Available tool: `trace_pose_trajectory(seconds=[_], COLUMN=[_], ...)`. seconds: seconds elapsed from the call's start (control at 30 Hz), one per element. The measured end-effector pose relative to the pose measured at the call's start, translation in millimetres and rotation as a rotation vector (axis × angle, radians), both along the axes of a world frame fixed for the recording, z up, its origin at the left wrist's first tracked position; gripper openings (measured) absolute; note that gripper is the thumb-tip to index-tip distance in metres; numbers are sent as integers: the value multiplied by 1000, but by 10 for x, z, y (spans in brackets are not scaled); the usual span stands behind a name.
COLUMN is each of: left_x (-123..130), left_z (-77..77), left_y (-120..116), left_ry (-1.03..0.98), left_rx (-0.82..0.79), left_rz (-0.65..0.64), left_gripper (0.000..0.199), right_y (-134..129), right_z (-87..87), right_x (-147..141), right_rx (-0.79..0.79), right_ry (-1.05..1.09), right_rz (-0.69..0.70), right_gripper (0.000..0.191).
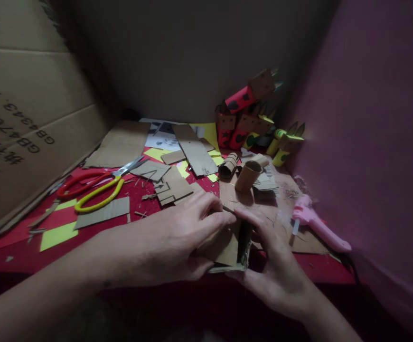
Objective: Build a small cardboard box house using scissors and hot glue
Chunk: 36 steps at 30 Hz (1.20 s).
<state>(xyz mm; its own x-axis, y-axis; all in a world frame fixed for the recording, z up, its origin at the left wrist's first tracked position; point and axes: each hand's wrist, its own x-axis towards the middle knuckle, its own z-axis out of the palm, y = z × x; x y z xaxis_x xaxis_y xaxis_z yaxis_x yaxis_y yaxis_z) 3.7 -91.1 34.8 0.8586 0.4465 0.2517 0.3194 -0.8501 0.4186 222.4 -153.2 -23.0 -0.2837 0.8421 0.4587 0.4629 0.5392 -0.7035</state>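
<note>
Both my hands grip a small open cardboard box (224,244) at the front edge of the red-covered table. My left hand (188,232) wraps its left side, thumb along the top. With its fingers on the far edge and thumb below, my right hand (270,256) holds the right side. Just beyond stands a short cardboard tube (248,176), and a second tube (229,165) with dark lines lies beside it. A pink glue gun (320,223) rests to the right of my right hand. Scissors (103,186) with red and yellow handles lie to the left.
Cardboard pieces (195,149) and yellow paper scraps (59,236) are strewn over the red cloth (138,209). Several red and yellow decorated tube figures (240,128) are stacked at the back. A large carton (32,109) stands left; a purple wall (377,142) rises right.
</note>
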Motion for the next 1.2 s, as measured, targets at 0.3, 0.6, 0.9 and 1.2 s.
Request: trace_pose_trajectory(seconds=[0.3,0.6,0.9,1.2], left_x=[-42,3,42,24], left_z=[48,29,-53,-85], left_y=[-1,20,-3,0], left_ry=[-10,22,0,-63], left_rx=[-139,-162,-79,-4], left_rz=[-25,-9,9,-16], left_gripper=[61,61,65,66], right_y=[-8,23,20,18], right_z=[-28,4,-35,-22], right_x=[-6,3,43,44], right_rx=[-42,27,-7,44], right_ry=[59,4,56,25], right_rz=[-6,-25,-4,-9], right_gripper=[81,86,88,86])
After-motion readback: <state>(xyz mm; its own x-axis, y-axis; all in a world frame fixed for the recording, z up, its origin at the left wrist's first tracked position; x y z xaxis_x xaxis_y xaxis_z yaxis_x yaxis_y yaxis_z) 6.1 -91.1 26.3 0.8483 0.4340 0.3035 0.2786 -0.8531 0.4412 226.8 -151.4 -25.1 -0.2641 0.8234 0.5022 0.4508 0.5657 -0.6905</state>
